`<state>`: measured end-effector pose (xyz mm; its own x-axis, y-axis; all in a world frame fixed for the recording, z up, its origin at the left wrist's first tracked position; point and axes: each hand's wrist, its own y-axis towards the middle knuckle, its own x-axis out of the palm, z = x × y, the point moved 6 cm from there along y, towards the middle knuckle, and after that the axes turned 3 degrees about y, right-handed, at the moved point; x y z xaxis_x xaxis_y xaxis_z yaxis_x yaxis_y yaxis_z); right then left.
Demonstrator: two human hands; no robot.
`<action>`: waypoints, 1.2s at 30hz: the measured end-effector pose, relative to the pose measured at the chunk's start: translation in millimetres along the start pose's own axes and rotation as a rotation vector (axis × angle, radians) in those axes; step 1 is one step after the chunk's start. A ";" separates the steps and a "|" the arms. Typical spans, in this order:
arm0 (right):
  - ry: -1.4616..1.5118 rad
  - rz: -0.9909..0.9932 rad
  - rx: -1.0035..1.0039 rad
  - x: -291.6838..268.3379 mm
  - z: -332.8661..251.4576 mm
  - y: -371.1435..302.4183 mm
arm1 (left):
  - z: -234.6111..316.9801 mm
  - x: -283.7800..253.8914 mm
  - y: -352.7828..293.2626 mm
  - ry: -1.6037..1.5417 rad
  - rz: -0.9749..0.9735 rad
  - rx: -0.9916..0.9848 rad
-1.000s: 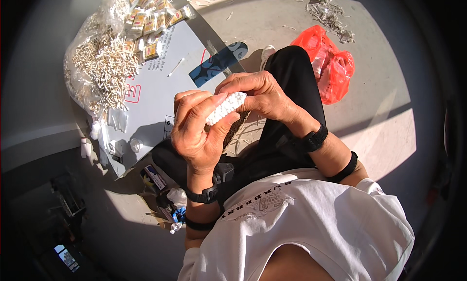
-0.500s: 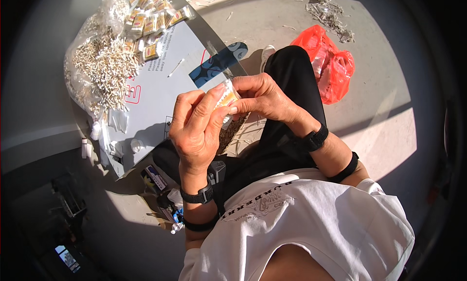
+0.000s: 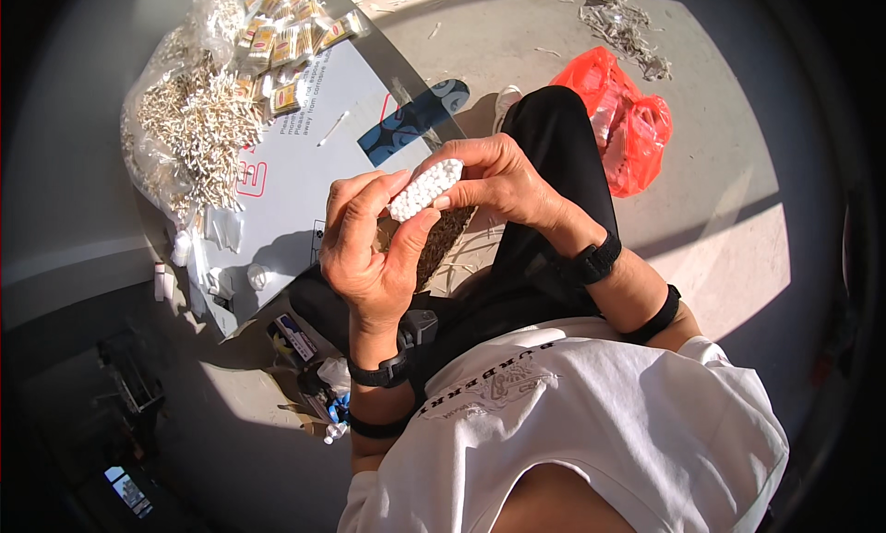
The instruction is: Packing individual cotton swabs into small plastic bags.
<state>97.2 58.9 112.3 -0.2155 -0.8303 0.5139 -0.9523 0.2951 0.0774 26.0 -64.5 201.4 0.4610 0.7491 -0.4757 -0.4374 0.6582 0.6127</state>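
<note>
A tight pack of cotton swabs (image 3: 426,190) is between my two hands, its white cotton tips facing up toward me. My right hand (image 3: 498,180) grips the pack's right end between thumb and fingers. At the left end, my left hand (image 3: 365,233) has its fingertips on one side and its thumb along the lower edge. On the grey board to the left, a clear plastic bag (image 3: 152,155) spills a big heap of loose cotton swabs (image 3: 208,118). Several filled packs with yellow labels (image 3: 286,44) lie piled beyond the heap. A single swab (image 3: 333,129) rests on the board.
Below my hands stands a container of brownish sticks (image 3: 448,242), partly hidden. A red plastic bag (image 3: 637,131) sits on the floor to the right of my knee. Scraps (image 3: 623,25) lie farther off. Small clear wrappers (image 3: 224,228) are at the board's near left.
The pack has turned in my hands: its yellow-labelled side showed before, and now the swab tips face me. My left thumb has moved lower, away from the label.
</note>
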 end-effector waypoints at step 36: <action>0.064 -0.061 0.005 -2.8 5.7 0.1 | -2.4 10.2 1.5 0.098 -0.091 0.095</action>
<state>96.5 58.6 106.0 -0.1430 -0.8147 0.5620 -0.9644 0.2422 0.1058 28.2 -55.7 195.9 0.4155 0.6937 -0.5883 -0.3205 0.7170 0.6190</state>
